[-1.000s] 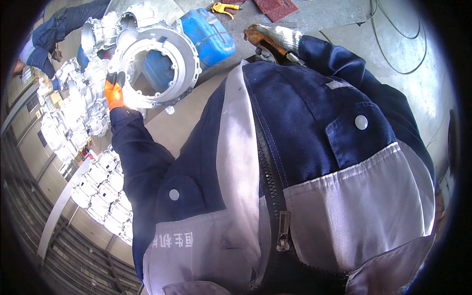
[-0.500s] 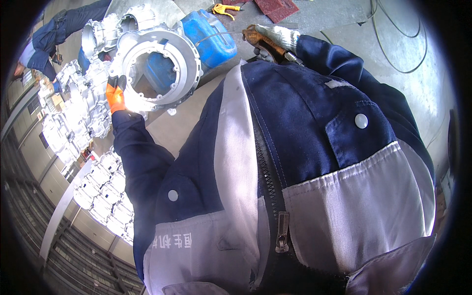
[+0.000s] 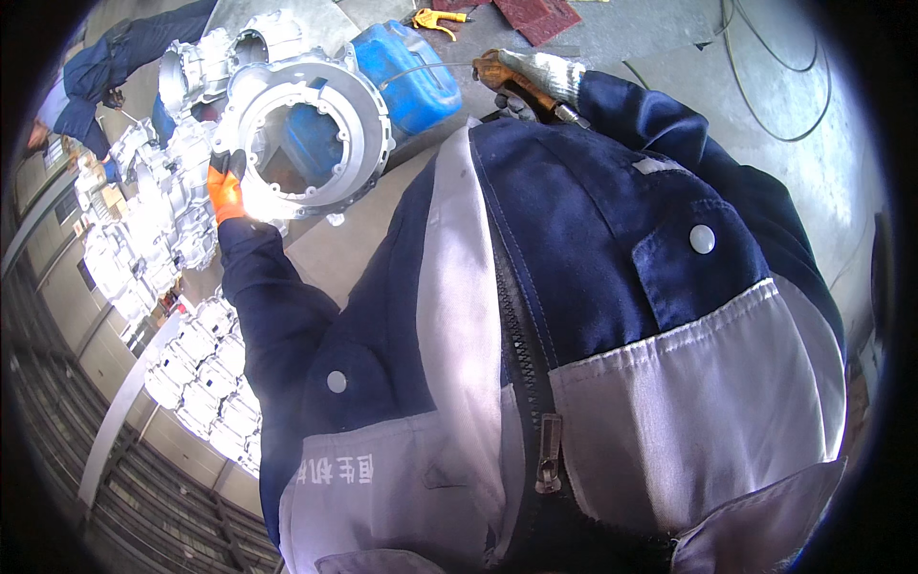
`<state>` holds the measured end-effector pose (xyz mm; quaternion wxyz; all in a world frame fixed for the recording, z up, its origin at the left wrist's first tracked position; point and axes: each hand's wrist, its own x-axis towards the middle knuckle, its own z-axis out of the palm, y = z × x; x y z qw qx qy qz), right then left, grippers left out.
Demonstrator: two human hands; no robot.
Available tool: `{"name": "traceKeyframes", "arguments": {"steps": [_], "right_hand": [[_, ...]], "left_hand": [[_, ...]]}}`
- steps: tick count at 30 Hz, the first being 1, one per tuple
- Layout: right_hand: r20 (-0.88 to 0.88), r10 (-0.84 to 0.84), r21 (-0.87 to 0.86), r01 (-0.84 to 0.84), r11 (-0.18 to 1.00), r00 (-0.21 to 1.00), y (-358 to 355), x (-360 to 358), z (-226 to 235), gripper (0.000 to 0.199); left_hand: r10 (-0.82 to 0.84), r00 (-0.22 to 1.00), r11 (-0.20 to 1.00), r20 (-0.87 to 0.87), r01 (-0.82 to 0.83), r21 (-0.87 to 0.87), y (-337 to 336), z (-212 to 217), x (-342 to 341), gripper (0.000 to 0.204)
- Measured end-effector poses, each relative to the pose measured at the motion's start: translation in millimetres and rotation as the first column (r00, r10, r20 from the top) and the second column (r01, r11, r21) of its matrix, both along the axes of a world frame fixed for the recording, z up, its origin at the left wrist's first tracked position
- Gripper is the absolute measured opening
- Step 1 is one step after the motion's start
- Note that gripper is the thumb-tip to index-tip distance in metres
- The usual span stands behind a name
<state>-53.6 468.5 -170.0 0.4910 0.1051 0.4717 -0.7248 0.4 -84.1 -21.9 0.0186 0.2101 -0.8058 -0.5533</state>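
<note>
Gloved left hand clamped on the lower-left rim of a round cast-metal ring housing, held up with the arm stretched forward.
Right hand, right of the housing, is closed around a slim tool whose tip is hidden. Behind the housing sits a blue jerrycan; the jacket blocks everything nearer.

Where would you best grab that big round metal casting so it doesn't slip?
Probably by its outer rim, from the left side, where the left hand in an orange glove already clamps the ring-shaped casting. The wide open centre lets fingers hook over the flange, thumb outside. The right hand is busy with a tool.
</note>
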Motion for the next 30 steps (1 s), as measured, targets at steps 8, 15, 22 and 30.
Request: {"name": "traceKeyframes", "arguments": {"steps": [8,15,22,30], "right_hand": [[0.034,-0.006,0.018,0.006,1.0,0.999,-2,-1,16,0.053],[-0.053,-0.017,-0.044,0.015,0.999,0.998,-6,2,5,0.051],[-0.05,0.035,0.039,-0.034,0.999,0.998,-3,1,-6,0.047],[0.083,0.028,0.001,-0.029,1.0,0.996,2,-8,36,0.058]], "left_hand": [[0.064,0.998,0.998,0.004,-0.064,-0.024,5,2,0,0.047],[0.071,0.997,0.996,0.015,-0.071,0.046,-2,0,2,0.046],[0.038,0.999,0.999,0.014,-0.038,0.011,1,3,2,0.043],[0.024,1.0,0.998,-0.01,-0.024,-0.061,19,7,2,0.044]]}}
